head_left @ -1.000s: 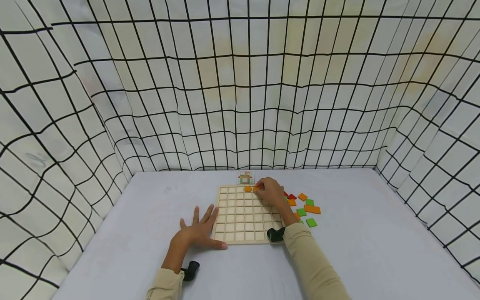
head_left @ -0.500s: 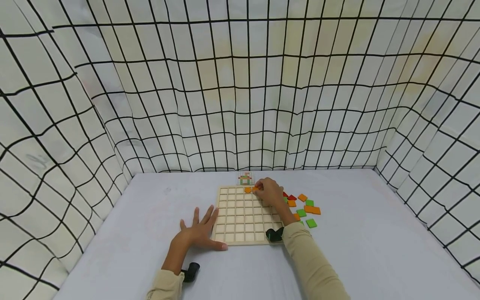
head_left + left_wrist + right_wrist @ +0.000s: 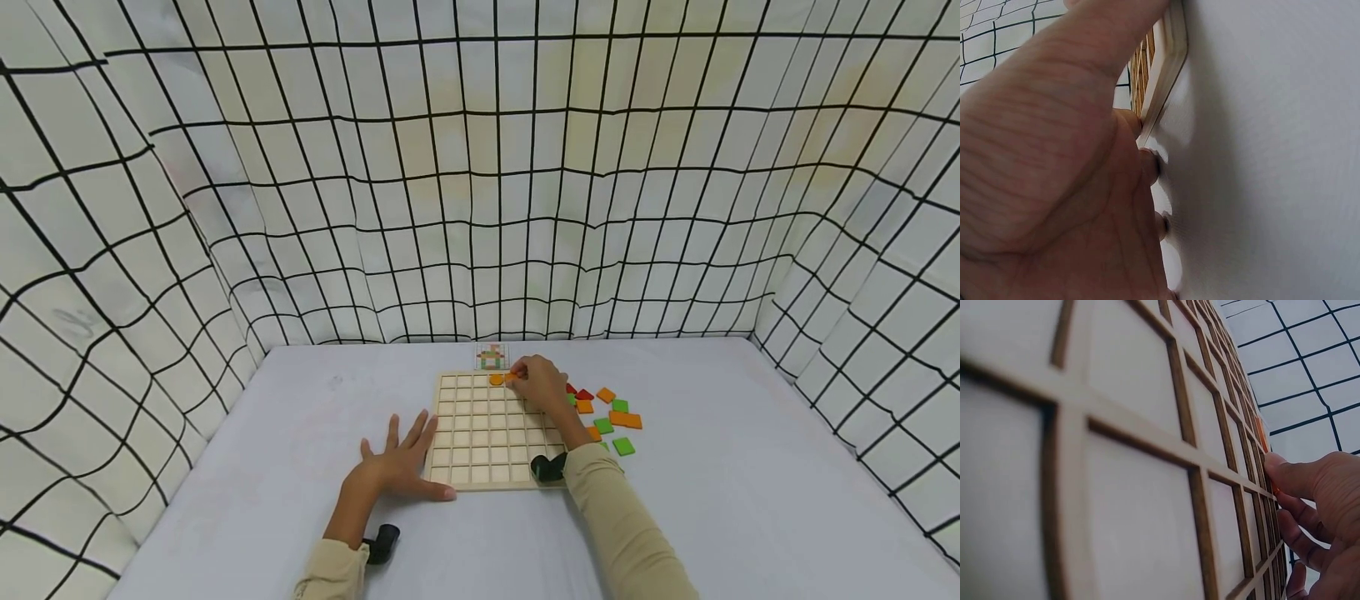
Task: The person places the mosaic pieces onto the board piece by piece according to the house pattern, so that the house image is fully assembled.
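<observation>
A wooden grid board [image 3: 480,432] lies on the white table. My right hand [image 3: 542,385] reaches over its far row and pinches an orange tile [image 3: 511,377] between thumb and fingertips, right at a cell. In the right wrist view the thumb [image 3: 1291,478] covers most of that tile. One cell to the left, another orange tile [image 3: 496,380] with cut corners sits in the far row. My left hand [image 3: 401,468] rests with spread fingers at the board's near left corner; its thumb lies along the front edge and its fingertips touch the left side.
A small card [image 3: 492,357] with a coloured pattern lies behind the board. Right of the board are scattered several orange, green and red tiles, among them a green one [image 3: 623,446] and a long orange one [image 3: 625,419]. White walls with black netting [image 3: 517,208] enclose the table.
</observation>
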Demonstrator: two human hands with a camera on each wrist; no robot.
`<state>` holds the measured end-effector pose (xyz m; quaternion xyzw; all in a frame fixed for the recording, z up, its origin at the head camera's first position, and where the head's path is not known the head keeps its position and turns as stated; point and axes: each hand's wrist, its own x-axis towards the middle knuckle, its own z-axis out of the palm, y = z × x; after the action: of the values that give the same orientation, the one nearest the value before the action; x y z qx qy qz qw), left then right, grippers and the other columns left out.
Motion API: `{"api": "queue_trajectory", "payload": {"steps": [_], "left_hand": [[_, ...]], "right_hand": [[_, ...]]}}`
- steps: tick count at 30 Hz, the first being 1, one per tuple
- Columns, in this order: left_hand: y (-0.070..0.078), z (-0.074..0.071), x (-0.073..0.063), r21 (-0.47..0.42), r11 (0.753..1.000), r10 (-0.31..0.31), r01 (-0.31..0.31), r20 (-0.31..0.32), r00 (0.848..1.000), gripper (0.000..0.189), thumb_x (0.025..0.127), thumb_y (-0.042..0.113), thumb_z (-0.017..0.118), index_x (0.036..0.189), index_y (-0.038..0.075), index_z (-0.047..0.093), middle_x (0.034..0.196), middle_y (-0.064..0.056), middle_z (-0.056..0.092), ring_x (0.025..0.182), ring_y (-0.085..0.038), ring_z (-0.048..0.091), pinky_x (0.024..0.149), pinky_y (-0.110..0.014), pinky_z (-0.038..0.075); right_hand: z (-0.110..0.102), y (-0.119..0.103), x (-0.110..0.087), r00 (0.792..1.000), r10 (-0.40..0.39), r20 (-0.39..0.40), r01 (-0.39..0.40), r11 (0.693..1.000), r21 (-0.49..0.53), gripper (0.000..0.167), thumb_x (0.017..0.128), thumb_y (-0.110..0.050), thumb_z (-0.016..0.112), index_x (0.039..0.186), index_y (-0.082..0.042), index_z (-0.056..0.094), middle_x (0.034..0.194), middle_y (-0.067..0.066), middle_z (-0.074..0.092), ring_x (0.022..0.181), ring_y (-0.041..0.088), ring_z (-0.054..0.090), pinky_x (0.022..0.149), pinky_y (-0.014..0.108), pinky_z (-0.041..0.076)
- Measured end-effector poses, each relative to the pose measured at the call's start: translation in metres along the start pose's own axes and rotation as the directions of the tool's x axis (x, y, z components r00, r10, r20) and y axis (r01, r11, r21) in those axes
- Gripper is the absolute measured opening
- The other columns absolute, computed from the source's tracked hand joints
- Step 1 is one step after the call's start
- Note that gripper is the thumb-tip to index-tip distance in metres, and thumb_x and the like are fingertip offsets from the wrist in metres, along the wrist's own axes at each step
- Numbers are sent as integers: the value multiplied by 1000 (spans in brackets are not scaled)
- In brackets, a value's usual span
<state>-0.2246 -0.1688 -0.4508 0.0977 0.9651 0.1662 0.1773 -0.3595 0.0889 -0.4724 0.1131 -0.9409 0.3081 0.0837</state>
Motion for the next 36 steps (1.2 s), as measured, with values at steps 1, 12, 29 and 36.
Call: {"api": "queue_trajectory", "payload": {"steps": [1, 12, 29, 36], "left_hand": [[0, 0, 0, -1, 1000, 0, 0, -2, 1000, 124, 69, 73, 72, 159, 19, 6, 167, -5, -4, 148, -45, -15, 103, -82, -3], [-1, -1, 0, 4, 1000, -9, 9, -9, 1000, 124, 68, 73, 72, 159, 19, 7, 167, -5, -4, 148, -45, -15, 103, -81, -3], [3, 1, 0, -4, 1000, -9, 9, -17, 1000, 124, 67, 72, 73, 159, 19, 9, 167, -5, -2, 149, -46, -12, 104, -81, -3], [2, 0, -2, -4, 1000, -8, 8, -14, 1000, 124, 68, 72, 74, 159, 18, 9, 167, -6, -1, 148, -46, -12, 104, -81, -3]], "right_hand": [[0, 0, 0, 1000, -1, 1, 1, 1000, 0, 15, 87, -27, 75, 96, -16, 72, 94, 0, 68, 87, 19, 63, 80, 53, 43], [-4, 2, 0, 999, -50, 1, 50, 998, 46, 14, 88, -22, 74, 98, -12, 72, 94, 3, 68, 88, 20, 64, 76, 48, 46], [-11, 7, -1, 993, -74, 89, 62, 989, 131, 11, 89, -10, 70, 100, -8, 70, 97, 7, 66, 91, 21, 62, 80, 39, 52], [-17, 5, -2, 986, -81, 145, 57, 985, 165, 11, 92, -7, 65, 102, -5, 69, 98, 9, 66, 93, 22, 63, 82, 37, 53]]}}
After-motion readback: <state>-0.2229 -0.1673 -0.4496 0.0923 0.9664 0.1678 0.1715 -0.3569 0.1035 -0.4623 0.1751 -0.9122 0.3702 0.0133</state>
